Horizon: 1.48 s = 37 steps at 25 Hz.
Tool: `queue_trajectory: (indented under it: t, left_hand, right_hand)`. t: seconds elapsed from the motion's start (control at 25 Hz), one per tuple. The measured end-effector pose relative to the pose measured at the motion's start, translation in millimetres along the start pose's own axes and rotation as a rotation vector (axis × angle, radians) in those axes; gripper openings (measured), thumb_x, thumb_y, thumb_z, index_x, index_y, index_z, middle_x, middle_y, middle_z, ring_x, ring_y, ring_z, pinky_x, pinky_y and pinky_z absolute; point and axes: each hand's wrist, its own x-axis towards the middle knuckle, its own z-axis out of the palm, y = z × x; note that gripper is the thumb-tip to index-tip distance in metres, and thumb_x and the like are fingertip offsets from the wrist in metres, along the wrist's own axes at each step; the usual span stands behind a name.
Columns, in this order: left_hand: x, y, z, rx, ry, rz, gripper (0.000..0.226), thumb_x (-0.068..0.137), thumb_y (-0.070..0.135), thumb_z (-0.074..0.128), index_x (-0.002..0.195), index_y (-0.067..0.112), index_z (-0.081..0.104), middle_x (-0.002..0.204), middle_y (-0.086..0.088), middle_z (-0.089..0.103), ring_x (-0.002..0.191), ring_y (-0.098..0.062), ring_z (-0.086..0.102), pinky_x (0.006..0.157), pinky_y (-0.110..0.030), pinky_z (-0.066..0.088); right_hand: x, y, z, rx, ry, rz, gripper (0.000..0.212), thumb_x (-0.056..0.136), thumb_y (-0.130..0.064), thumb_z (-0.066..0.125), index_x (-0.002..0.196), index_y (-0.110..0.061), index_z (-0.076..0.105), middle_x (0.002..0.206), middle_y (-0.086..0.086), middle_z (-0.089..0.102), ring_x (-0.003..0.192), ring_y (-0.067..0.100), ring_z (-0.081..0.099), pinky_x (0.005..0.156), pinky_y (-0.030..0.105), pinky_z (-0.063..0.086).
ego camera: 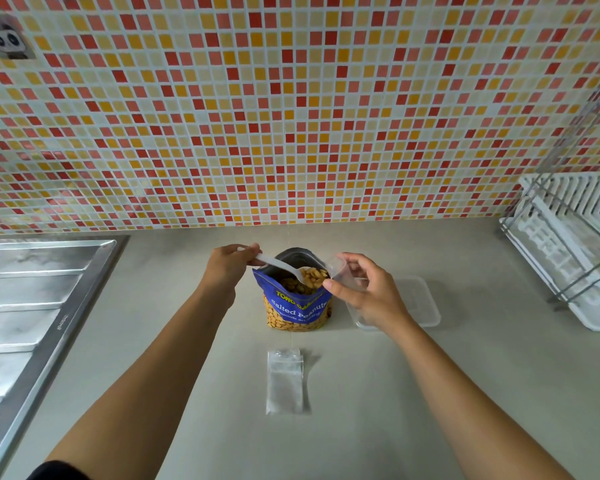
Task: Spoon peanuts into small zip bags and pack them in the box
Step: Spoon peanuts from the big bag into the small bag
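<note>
The table [378, 427] carries a sink [32, 306] well off my left hand [227, 268] and a rack [575, 244] beyond my right hand [368, 296]. The clear box [421, 303] lies just behind my right hand, partly hidden. The pouch [297, 306] stands open between my hands; spare bags [284, 381] lie nearer me. My left fingers [248, 253] curl round a spoon [278, 266] heaped with peanuts [314, 276] over the pouch. My right fingers [336, 286] pinch a zip bag [340, 270] at the spoon's tip.

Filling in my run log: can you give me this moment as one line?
step: scoop | left hand: holds white plastic spoon of peanuts over open blue peanut pouch | right hand: pinches small clear zip bag
</note>
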Motion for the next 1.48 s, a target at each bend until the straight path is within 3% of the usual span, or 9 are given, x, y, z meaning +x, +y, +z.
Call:
queue_trajectory:
  t: [0.16, 0.36, 0.48, 0.6, 0.68, 0.76, 1.0, 1.28, 1.48]
  left_hand:
    - [7.3, -2.3, -13.7, -0.047, 0.028, -0.063, 0.022, 0.094, 0.027, 0.051, 0.095, 0.008, 0.062, 0.089, -0.005, 0.063, 0.105, -0.02, 0.042, 0.102, -0.043, 0.029]
    - [17.1, 8.4, -24.4, -0.061, 0.05, -0.056, 0.02, 0.094, 0.027, 0.051, 0.082, 0.014, 0.061, 0.075, 0.0, 0.061, 0.086, -0.016, 0.04, 0.079, -0.032, 0.033]
    - [21.2, 22.7, -30.3, -0.119, 0.069, -0.023, 0.018, 0.092, 0.023, 0.053, 0.102, 0.01, 0.061, 0.074, 0.001, 0.062, 0.069, -0.012, 0.04, 0.059, -0.023, 0.031]
    - [17.1, 41.4, -30.2, -0.063, 0.059, 0.04, 0.015, 0.091, 0.024, 0.055, 0.091, 0.012, 0.065, 0.068, 0.003, 0.066, 0.073, -0.013, 0.043, 0.072, -0.027, 0.041]
    - [7.8, 55.6, -23.4, 0.003, 0.061, 0.122, 0.018, 0.091, 0.024, 0.055, 0.089, 0.009, 0.066, 0.075, 0.001, 0.065, 0.074, -0.012, 0.048, 0.085, -0.027, 0.044]
    - [-4.5, 68.5, -16.0, 0.09, 0.047, 0.267, 0.022, 0.092, 0.023, 0.054, 0.094, 0.005, 0.066, 0.082, -0.002, 0.065, 0.075, -0.011, 0.055, 0.068, -0.017, 0.04]
    - [-35.9, 94.1, -25.4, 0.509, -0.066, 0.781, 0.024, 0.091, 0.029, 0.056, 0.085, 0.01, 0.07, 0.08, -0.009, 0.07, 0.069, -0.022, 0.061, 0.062, -0.036, 0.048]
    - [-11.4, 75.0, -34.0, 0.028, 0.15, 0.481, 0.021, 0.093, 0.022, 0.052, 0.095, 0.005, 0.065, 0.081, -0.001, 0.065, 0.068, -0.002, 0.058, 0.064, -0.015, 0.043]
    - [-0.1, -0.7, 0.7, 0.856, 0.024, 0.723, 0.026, 0.091, 0.04, 0.051, 0.097, 0.023, 0.069, 0.087, 0.001, 0.069, 0.102, -0.017, 0.052, 0.082, -0.036, 0.036]
  right_hand:
    - [-0.4, -6.7, 3.6, -0.219, 0.077, -0.119, 0.057, 0.067, -0.039, 0.08, 0.116, -0.021, 0.058, 0.097, -0.009, 0.06, 0.089, 0.008, 0.057, 0.073, 0.013, 0.046]
    - [5.2, -19.7, 14.4, -0.494, 0.062, -0.199, 0.065, 0.067, -0.047, 0.076, 0.121, -0.017, 0.056, 0.107, -0.004, 0.061, 0.094, 0.012, 0.056, 0.08, 0.022, 0.043]
    - [9.7, -26.9, 19.3, -0.517, 0.051, -0.185, 0.064, 0.065, -0.049, 0.076, 0.119, -0.02, 0.058, 0.11, -0.004, 0.063, 0.09, 0.008, 0.052, 0.078, 0.019, 0.038]
    - [10.5, -34.3, 26.1, -0.446, 0.062, -0.183, 0.06, 0.064, -0.048, 0.078, 0.115, -0.021, 0.06, 0.104, -0.008, 0.061, 0.086, 0.006, 0.052, 0.074, 0.019, 0.039]
    - [10.4, -38.0, 31.6, -0.359, 0.077, -0.166, 0.057, 0.064, -0.047, 0.078, 0.112, -0.021, 0.061, 0.102, -0.009, 0.06, 0.089, 0.006, 0.055, 0.077, 0.021, 0.044]
    - [11.4, -40.5, 37.5, -0.275, 0.086, -0.12, 0.054, 0.065, -0.046, 0.078, 0.11, -0.022, 0.061, 0.102, -0.009, 0.061, 0.091, 0.008, 0.058, 0.079, 0.024, 0.047]
    - [12.3, -46.4, 43.9, -0.077, 0.105, -0.051, 0.053, 0.07, -0.04, 0.077, 0.115, -0.02, 0.058, 0.098, -0.007, 0.064, 0.087, 0.009, 0.062, 0.078, 0.025, 0.052]
    - [10.1, -31.8, 34.4, 0.038, 0.161, -0.017, 0.051, 0.069, -0.04, 0.078, 0.113, -0.022, 0.06, 0.099, -0.005, 0.067, 0.087, 0.007, 0.064, 0.075, 0.02, 0.052]
    - [7.1, -13.8, 24.1, 0.081, 0.11, 0.07, 0.049, 0.072, -0.043, 0.075, 0.113, -0.024, 0.058, 0.098, -0.006, 0.067, 0.092, 0.013, 0.063, 0.068, 0.022, 0.05]
